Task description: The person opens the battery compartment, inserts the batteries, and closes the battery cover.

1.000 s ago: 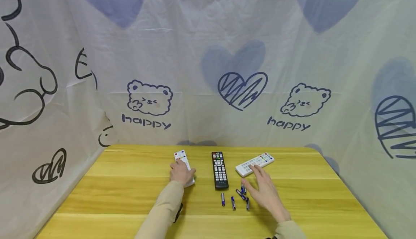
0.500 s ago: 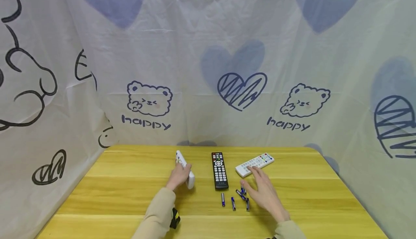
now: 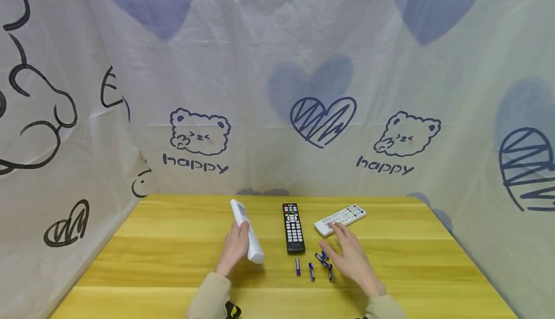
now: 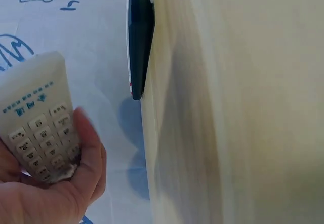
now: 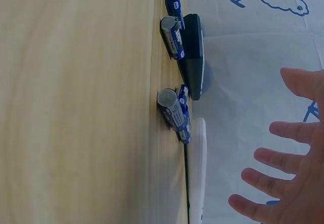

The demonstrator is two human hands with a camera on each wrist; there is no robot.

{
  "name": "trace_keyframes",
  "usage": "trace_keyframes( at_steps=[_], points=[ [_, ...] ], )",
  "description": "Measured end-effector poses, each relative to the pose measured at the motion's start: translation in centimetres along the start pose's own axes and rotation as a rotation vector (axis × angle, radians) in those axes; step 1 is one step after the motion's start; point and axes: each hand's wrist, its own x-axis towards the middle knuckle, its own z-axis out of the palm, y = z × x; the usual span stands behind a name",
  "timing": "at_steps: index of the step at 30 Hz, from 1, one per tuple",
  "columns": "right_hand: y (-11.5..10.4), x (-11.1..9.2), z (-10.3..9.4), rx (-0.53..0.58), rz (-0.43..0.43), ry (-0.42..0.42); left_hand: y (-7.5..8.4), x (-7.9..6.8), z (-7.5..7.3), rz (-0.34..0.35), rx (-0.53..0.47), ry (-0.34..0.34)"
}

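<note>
My left hand (image 3: 235, 246) grips a white remote control (image 3: 248, 234), raised off the table and turned on its side. In the left wrist view the fingers and thumb curl round this white remote (image 4: 38, 112), its rows of buttons showing. My right hand (image 3: 353, 259) hovers with spread fingers over several blue batteries (image 3: 322, 259) and the near end of a second white remote (image 3: 342, 219). From the right wrist view the right hand (image 5: 288, 158) holds nothing. A black remote (image 3: 293, 227) lies between the two white ones.
Loose batteries (image 3: 311, 272) lie in front of the black remote on the wood-patterned table (image 3: 151, 261). A white cloth (image 3: 269, 34) printed with hearts and bears hangs behind and at both sides.
My left hand has lifted the white remote off the table, tipped it on its side and drawn it nearer. The right hand has barely moved.
</note>
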Motion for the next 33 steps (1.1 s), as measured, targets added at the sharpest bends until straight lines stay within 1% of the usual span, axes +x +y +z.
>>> trace_keyframes(
  at_steps=[3,6,15,19,22,25,27,33],
  points=[
    [0.0,-0.1,0.2,0.000,-0.006,0.001,0.0,-0.7,0.0,0.005,0.002,0.011],
    [-0.2,-0.1,0.1,-0.001,-0.008,0.001,0.3,-1.1,0.1,0.004,-0.012,0.017],
    [-0.6,-0.3,0.1,-0.001,-0.021,-0.007,0.6,-1.6,0.0,0.025,-0.060,0.028],
    [-1.1,-0.3,0.3,-0.005,-0.033,-0.007,0.6,-1.6,0.0,0.015,-0.138,0.027],
    [-1.6,-0.3,0.4,-0.016,-0.040,-0.017,0.4,-1.7,-0.1,-0.007,-0.230,0.016],
    [-2.2,-0.4,0.7,-0.029,-0.052,-0.026,0.2,-1.8,-0.1,-0.017,-0.299,-0.002],
    [-2.6,-0.4,0.8,-0.031,-0.061,-0.030,0.1,-1.9,-0.1,-0.017,-0.336,-0.023],
    [-4.0,-0.7,1.3,-0.039,-0.113,-0.047,-0.3,-2.0,0.1,-0.027,-0.395,-0.094]
  ],
)
